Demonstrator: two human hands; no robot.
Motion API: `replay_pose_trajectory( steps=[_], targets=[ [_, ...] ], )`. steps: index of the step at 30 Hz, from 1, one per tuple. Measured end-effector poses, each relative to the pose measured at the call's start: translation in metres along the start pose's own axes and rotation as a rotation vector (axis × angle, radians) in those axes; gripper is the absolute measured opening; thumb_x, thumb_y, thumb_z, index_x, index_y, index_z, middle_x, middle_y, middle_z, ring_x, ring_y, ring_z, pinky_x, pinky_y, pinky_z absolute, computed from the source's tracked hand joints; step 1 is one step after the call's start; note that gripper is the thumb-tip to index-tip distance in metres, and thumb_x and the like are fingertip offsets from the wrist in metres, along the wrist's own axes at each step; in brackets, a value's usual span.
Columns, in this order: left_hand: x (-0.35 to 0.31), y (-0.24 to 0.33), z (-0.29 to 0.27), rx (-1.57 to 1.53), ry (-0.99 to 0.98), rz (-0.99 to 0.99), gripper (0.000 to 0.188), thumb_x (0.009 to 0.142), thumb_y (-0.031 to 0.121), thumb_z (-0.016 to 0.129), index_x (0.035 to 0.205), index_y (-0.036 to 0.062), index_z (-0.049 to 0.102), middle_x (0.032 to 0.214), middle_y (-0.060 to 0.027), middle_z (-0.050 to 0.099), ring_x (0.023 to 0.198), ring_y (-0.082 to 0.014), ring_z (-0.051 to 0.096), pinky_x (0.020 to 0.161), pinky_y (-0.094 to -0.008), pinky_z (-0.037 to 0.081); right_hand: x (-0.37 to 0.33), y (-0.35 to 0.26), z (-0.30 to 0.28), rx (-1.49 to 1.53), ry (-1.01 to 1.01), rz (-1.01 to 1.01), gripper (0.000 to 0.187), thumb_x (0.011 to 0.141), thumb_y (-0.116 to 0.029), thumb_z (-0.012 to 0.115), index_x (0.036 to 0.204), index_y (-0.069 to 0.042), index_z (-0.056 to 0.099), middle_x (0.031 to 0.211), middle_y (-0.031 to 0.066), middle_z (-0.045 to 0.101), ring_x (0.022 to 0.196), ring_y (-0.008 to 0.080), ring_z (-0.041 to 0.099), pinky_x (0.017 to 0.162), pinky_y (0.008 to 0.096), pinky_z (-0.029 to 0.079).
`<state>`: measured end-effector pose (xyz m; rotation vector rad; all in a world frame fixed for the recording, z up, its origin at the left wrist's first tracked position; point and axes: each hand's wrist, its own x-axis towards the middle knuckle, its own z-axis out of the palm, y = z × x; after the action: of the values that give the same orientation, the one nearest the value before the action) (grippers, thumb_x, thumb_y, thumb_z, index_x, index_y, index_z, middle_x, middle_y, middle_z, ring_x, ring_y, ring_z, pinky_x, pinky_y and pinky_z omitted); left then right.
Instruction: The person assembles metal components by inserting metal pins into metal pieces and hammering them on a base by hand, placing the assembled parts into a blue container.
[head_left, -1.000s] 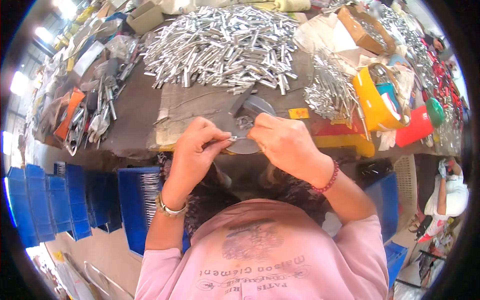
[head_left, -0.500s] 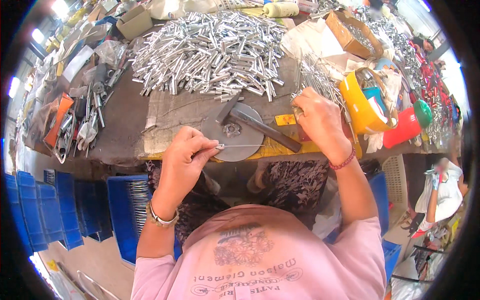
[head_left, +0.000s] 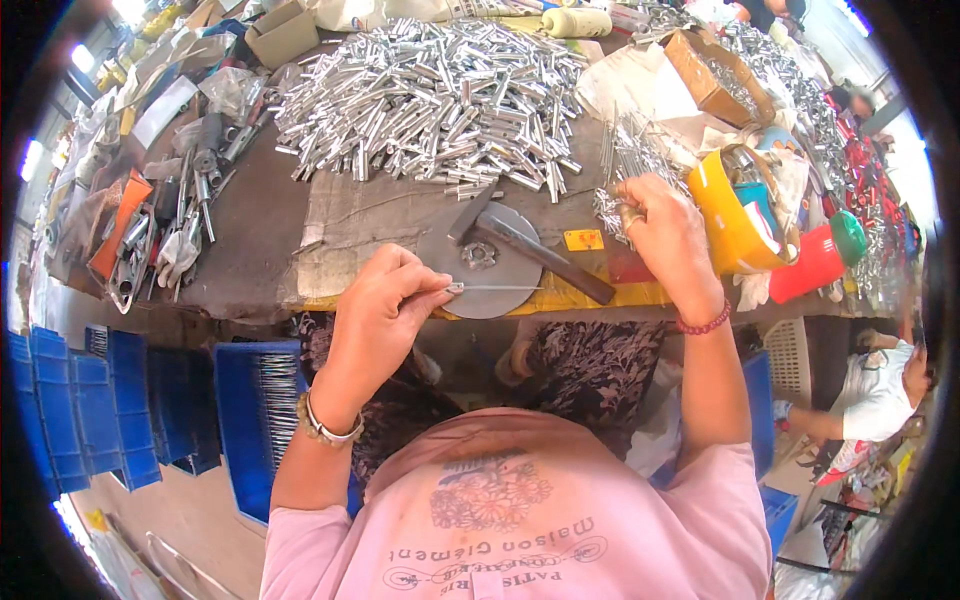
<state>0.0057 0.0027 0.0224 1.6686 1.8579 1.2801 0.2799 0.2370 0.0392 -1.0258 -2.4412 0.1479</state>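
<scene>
Slim straight metal rod point(head_left: 508, 288), its thicker end pinched in the left hand point(head_left: 392, 303), shaft jutting right over a flat round grey disc point(head_left: 441, 250), right hand point(head_left: 668, 232) curled beside thin shiny pins point(head_left: 640, 150), its hold unclear.

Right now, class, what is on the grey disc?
A hammer lies across the grey disc; the left hand holds a thin rod over it. Surface beneath the hammer is hidden.

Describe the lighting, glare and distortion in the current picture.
Head view: bright glints on the pile of metal tubes; head view, upper left: lights blown out to white; head view: fisheye bows the bench near the black rim; head view: left hand and its thin metal rod discernible.
</scene>
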Motion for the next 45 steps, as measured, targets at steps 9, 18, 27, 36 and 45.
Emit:
replay_pose_trajectory(
  steps=[9,18,27,36,45],
  targets=[
    [-0.002,0.0,0.001,-0.024,0.004,-0.02,0.017,0.088,-0.004,0.084,0.103,0.0008,0.08,0.097,-0.0062,0.062,0.089,-0.0187,0.062,0.076,-0.0304,0.05,-0.01,-0.023,-0.005,-0.051,-0.02,-0.069,0.021,0.088,-0.002,0.069,0.105,-0.009,0.081,0.107,0.0105,0.07,0.1,0.0351,0.073,0.088,0.047,0.059],
    [-0.001,-0.001,0.001,0.012,0.002,0.012,0.016,0.088,-0.003,0.084,0.103,0.001,0.079,0.096,-0.0059,0.061,0.088,-0.0188,0.061,0.076,-0.0303,0.05,-0.004,-0.024,0.002,-0.066,-0.075,0.032,0.014,0.09,-0.007,0.07,0.101,-0.008,0.08,0.104,0.0115,0.07,0.101,0.0353,0.073,0.087,0.0469,0.059],
    [-0.001,-0.001,0.001,0.025,0.038,0.02,0.016,0.087,0.003,0.087,0.102,0.0029,0.08,0.096,-0.0093,0.066,0.084,-0.0268,0.067,0.073,-0.0363,0.054,0.012,-0.025,0.006,-0.017,-0.192,-0.064,0.016,0.091,-0.009,0.071,0.104,-0.008,0.08,0.103,0.013,0.07,0.101,0.0364,0.072,0.089,0.048,0.057],
    [-0.001,-0.005,0.002,0.022,0.031,0.028,0.016,0.087,0.003,0.087,0.102,0.0032,0.08,0.095,-0.0091,0.066,0.083,-0.0269,0.068,0.073,-0.0363,0.055,0.008,-0.014,0.011,0.036,-0.113,0.068,0.016,0.095,-0.017,0.073,0.107,-0.012,0.081,0.109,0.0122,0.073,0.104,0.0362,0.074,0.089,0.0475,0.059],
    [-0.001,-0.001,0.0,-0.001,0.004,0.001,0.016,0.089,-0.003,0.083,0.104,0.0009,0.079,0.095,-0.0088,0.063,0.088,-0.0239,0.063,0.077,-0.0334,0.051,0.012,-0.044,0.019,-0.021,-0.104,0.095,0.009,0.091,-0.015,0.077,0.093,-0.007,0.073,0.105,0.0114,0.073,0.096,0.037,0.074,0.086,0.049,0.058]
  ],
)
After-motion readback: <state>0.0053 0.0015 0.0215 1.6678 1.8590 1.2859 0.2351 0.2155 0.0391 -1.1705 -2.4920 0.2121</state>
